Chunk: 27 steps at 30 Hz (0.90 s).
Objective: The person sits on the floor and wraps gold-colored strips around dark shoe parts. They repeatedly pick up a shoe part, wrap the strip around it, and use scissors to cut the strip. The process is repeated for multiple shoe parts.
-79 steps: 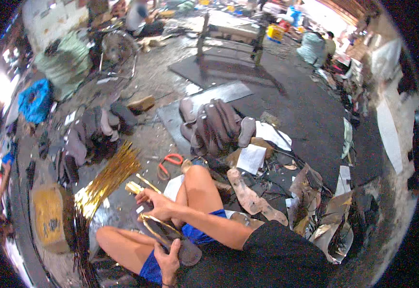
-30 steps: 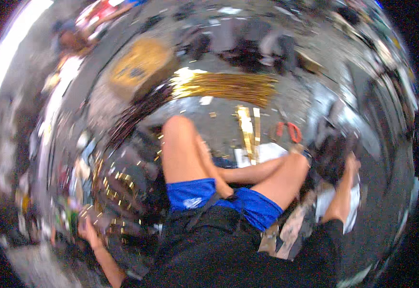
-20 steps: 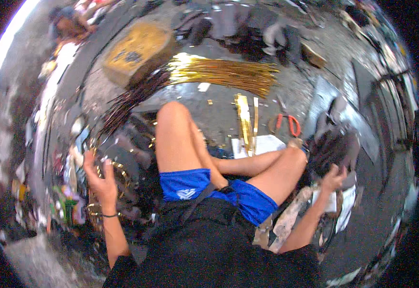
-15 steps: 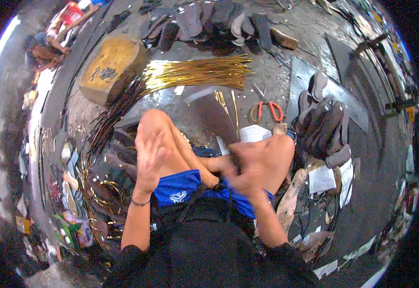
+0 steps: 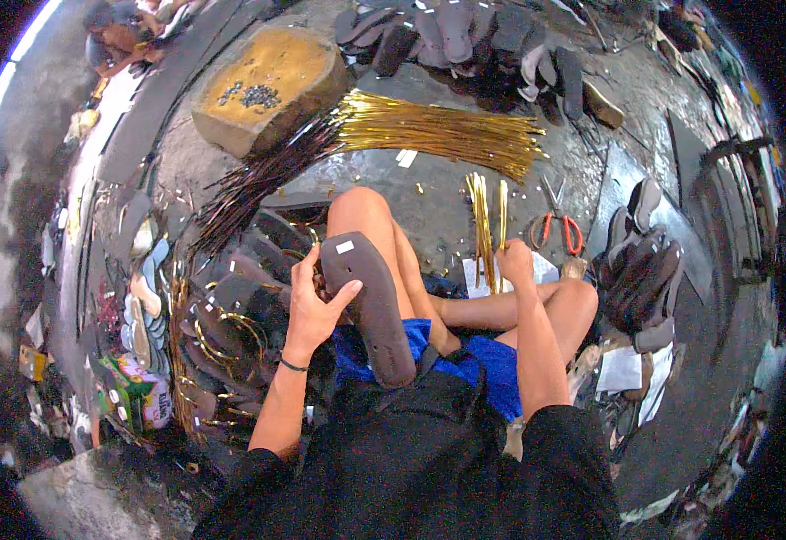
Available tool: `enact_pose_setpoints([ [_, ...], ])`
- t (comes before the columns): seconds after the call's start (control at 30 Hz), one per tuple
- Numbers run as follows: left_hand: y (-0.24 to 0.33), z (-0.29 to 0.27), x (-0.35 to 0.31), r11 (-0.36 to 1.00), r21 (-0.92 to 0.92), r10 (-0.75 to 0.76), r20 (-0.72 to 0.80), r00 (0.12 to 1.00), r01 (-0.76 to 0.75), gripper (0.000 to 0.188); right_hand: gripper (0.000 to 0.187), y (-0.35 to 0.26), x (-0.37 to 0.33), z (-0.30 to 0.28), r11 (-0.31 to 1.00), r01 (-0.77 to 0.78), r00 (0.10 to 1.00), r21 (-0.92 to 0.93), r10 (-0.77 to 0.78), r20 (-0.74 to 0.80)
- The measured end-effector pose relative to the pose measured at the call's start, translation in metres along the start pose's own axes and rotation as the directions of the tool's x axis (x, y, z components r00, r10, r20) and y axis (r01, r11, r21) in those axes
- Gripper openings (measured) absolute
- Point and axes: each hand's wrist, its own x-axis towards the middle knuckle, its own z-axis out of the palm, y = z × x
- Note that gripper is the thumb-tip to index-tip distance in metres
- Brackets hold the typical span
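My left hand (image 5: 312, 301) is closed on the edge of a dark shoe sole (image 5: 366, 297), thumb on its face and fingers behind. The sole stands tilted over my left thigh, with a small white tag near its top and small holes in it. My right hand (image 5: 514, 264) is closed at the lower end of a narrow gold strip (image 5: 503, 211), which points away from me. Beside it lies a small bunch of gold strips (image 5: 480, 225), partly over a white paper (image 5: 542, 268).
Gold and dark strips (image 5: 438, 130) lie fanned across the floor ahead, beside a wooden block (image 5: 267, 90) bearing small dark bits. Red-handled scissors (image 5: 558, 231) lie right of my right hand. Dark soles are piled far ahead (image 5: 438, 36), at right (image 5: 641, 279) and at left (image 5: 222, 351).
The blurred dark sole near my right hand is now in my left hand, which was empty. My right hand has moved forward to the gold strips. The view has shifted.
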Motion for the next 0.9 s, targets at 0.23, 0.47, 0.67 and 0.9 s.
enact_pose_setpoints([
  [0.23,0.037,0.026,0.017,0.923,-0.385,0.045,0.047,0.998,-0.023,0.04,0.021,-0.089,-0.079,-0.102,0.493,-0.191,0.895,0.849,-0.267,0.357],
  [0.47,0.115,0.067,0.069,0.596,-0.773,0.125,0.357,0.926,0.218,0.039,0.027,-0.128,-0.175,-0.136,0.443,-0.235,0.782,0.865,-0.442,0.439],
  [0.67,0.106,0.052,0.053,0.534,-0.797,0.086,0.385,0.919,0.284,0.042,0.037,-0.137,-0.204,-0.14,0.264,-0.167,0.894,0.95,-0.365,0.259],
  [0.9,0.1,0.042,0.043,0.582,-0.769,0.093,0.387,0.917,0.265,0.043,0.031,-0.137,-0.211,-0.144,0.282,-0.269,0.828,0.921,-0.421,0.371],
])
